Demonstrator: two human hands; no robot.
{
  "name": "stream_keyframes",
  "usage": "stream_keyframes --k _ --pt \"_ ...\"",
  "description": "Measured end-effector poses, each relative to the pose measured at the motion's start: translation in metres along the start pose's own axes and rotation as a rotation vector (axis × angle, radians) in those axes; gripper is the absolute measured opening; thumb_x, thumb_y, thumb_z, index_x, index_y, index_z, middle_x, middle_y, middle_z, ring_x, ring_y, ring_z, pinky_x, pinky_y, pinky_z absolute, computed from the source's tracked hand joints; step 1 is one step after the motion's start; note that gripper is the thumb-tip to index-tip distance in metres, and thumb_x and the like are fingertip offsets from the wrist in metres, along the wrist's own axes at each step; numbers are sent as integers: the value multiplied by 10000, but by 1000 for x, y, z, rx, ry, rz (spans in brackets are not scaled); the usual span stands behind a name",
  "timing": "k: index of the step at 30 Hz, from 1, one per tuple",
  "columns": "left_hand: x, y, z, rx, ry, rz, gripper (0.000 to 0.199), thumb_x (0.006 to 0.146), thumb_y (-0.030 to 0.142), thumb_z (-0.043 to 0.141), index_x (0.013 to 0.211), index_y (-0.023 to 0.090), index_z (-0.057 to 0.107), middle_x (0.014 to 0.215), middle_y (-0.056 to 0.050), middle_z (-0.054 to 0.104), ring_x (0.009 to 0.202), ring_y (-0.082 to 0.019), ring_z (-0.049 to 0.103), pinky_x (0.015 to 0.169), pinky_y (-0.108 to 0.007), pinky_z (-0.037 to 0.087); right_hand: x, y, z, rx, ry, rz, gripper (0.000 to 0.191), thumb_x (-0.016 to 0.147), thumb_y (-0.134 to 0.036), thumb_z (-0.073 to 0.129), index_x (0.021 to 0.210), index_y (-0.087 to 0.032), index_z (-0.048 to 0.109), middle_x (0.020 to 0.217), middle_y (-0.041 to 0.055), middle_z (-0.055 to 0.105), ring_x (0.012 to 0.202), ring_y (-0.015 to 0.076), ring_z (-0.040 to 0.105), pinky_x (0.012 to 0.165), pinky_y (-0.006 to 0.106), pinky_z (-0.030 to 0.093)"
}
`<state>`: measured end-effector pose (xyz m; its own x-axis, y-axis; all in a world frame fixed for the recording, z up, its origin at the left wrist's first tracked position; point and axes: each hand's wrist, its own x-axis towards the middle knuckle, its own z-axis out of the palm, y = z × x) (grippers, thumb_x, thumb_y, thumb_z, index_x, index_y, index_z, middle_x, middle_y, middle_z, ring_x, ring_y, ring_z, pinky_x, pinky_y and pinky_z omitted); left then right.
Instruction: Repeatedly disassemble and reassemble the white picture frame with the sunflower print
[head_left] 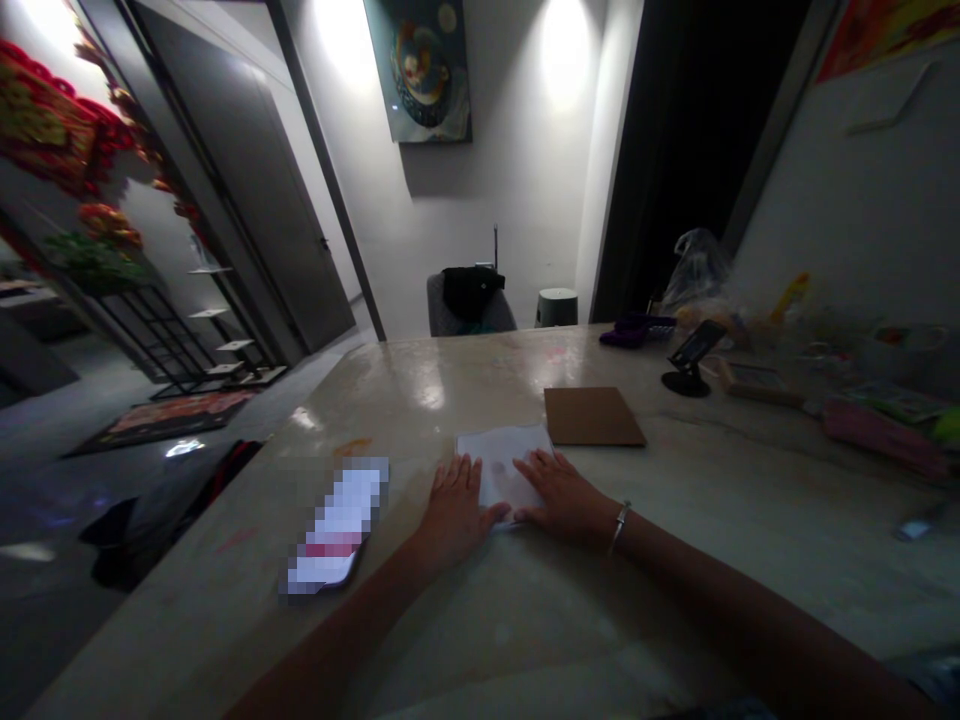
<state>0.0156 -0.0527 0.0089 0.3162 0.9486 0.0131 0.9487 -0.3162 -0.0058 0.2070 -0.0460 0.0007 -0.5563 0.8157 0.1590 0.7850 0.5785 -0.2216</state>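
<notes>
A white sheet (pixel 501 448), paper-like and roughly square, lies flat on the pale marble-patterned table (pixel 480 620). Resting on its left side is my left hand (pixel 459 505), palm down with the fingers stretched forward. My right hand (pixel 556 487) presses flat on the right side, fingers spread, a bracelet (pixel 619 525) on its wrist. Both thumbs come close together near the sheet's front edge. A faint greyish spot shows on the sheet between the hands. Just behind and right of it lies a flat brown square board (pixel 594 416).
Left of my hands lies a phone (pixel 337 530) with a blurred-out screen. A black phone stand (pixel 690 365), a purple item (pixel 637 330), a plastic bag (pixel 697 270) and a pink pouch (pixel 885 437) sit along the right. Beyond the far edge are a chair (pixel 442 300) and a stool (pixel 556 306).
</notes>
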Motion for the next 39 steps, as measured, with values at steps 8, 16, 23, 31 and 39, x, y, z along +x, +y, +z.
stream_keyframes --k 8,16,23,31,39 --pt "1 0 -1 -25 15 46 685 800 540 355 1298 70 347 1354 -208 333 1282 -317 219 1026 -487 182 2 3 7 13 62 44 644 818 -516 386 1312 -108 336 1333 180 377 1271 298 259 1025 479 192" --pt "-1 -3 1 -31 83 75 618 794 528 385 1283 151 381 1325 -179 398 1264 -312 278 998 -524 204 5 9 9 68 68 71 615 828 -482 397 1320 -119 326 1359 154 350 1286 286 232 1035 456 199" --pt "9 -10 11 -245 271 43 510 770 392 494 1225 170 436 1249 -132 500 1196 -289 394 1003 -521 216 6 9 8 96 13 79 666 810 -526 395 1333 -125 302 1378 160 312 1299 292 188 1047 458 163" --pt "28 -28 14 -832 516 -106 354 722 168 453 1069 157 527 1097 -93 576 977 -171 569 885 -360 431 5 10 7 95 9 75 629 829 -510 366 1333 -139 299 1383 140 311 1300 275 196 1045 457 171" --pt "23 -31 -5 -936 346 -275 368 767 185 404 1121 138 497 1017 -102 633 917 -185 599 807 -343 463 6 11 7 52 32 68 576 846 -466 361 1318 -138 326 1372 138 333 1286 278 237 1025 477 209"
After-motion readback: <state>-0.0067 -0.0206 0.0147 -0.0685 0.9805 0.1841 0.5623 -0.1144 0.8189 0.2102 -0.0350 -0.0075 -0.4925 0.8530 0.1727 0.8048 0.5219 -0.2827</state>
